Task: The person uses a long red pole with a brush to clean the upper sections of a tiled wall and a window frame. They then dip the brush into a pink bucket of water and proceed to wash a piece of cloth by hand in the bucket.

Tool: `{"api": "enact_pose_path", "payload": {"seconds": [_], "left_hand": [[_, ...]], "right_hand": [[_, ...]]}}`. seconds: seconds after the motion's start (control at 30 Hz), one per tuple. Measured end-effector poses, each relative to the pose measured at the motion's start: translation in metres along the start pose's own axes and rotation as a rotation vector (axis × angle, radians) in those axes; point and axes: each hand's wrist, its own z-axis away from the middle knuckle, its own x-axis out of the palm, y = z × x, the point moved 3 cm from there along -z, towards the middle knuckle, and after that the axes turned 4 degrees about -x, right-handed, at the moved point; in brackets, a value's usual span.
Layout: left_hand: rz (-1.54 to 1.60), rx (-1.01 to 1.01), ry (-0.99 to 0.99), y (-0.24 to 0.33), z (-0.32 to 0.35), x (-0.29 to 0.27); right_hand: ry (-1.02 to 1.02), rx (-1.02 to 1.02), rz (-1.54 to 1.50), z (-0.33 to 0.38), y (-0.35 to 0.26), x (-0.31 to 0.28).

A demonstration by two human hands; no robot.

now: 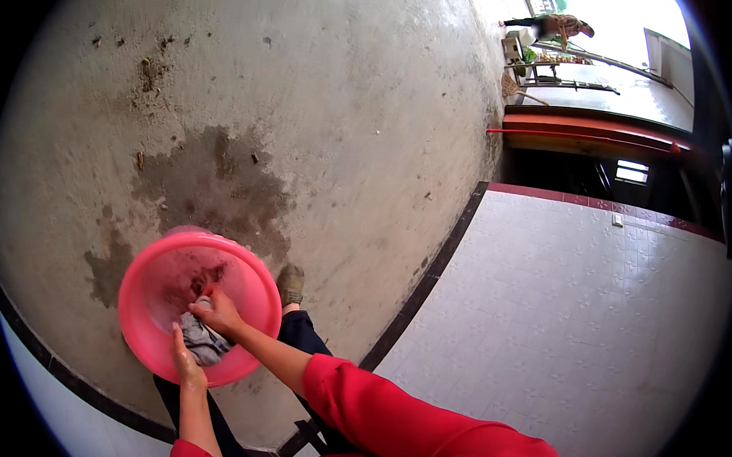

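A pink plastic basin [259,272] is in front of me at the lower left, above the concrete floor, with a bunched grey cloth [202,342] inside it. My right hand [217,313] reaches across from the right and is closed around the upper part of the cloth. Against the cloth's left side, over the near rim, lies my left hand [188,365], wet, with its fingers gripping the cloth's edge; they are partly hidden. Dark wet marks or shadows show on the basin's inner wall beyond the cloth.
A dark wet patch [227,181] spreads on the concrete floor [361,84] beyond the basin. My shoe [290,284] stands beside it. To the right rises a white tiled wall [562,302]. A broom [509,86] and another person [559,27] are at the far upper right.
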Motion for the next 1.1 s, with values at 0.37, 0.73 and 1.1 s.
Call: {"api": "enact_pose_path", "payload": {"seconds": [0.37,0.73,1.1], "left_hand": [[0.137,-0.324,-0.454,-0.009,0.01,-0.017],[0.238,-0.023,0.032,-0.015,0.075,0.017],[-0.496,-0.083,-0.042,0.039,0.182,0.07]], "right_hand": [[-0.565,-0.002,-0.321,0.12,-0.073,-0.007],[-0.121,-0.136,0.519,0.146,-0.126,-0.053],[-0.195,-0.199,0.336,0.178,-0.15,-0.106]]}}
